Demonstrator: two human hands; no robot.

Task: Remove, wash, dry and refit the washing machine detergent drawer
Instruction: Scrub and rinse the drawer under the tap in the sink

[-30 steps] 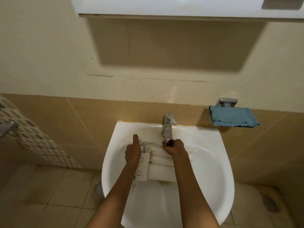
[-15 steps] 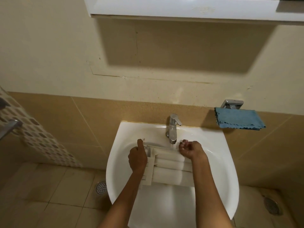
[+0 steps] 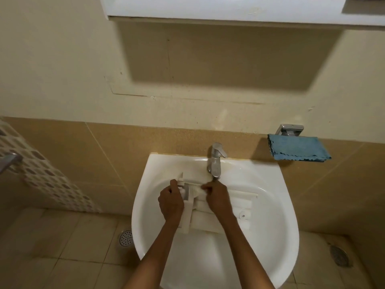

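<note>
The white detergent drawer [image 3: 227, 213] lies across the bowl of the white washbasin [image 3: 277, 222], its front panel to the left. My left hand [image 3: 171, 204] grips that front panel end. My right hand [image 3: 218, 197] sits on the drawer's top near the front, just below the tap's spout, fingers curled on the plastic. The chrome tap [image 3: 215, 161] stands at the basin's back rim. Whether water runs I cannot tell.
A blue cloth [image 3: 298, 150] hangs on a chrome wall holder [image 3: 289, 129] to the right of the basin. A white cabinet [image 3: 225, 7] hangs overhead. Floor drains [image 3: 126, 237] lie left and right of the basin. A patterned curtain [image 3: 41, 178] hangs at left.
My right hand moved left from the drawer's far right side to its front part beside my left hand. The drawer shifted slightly in the basin.
</note>
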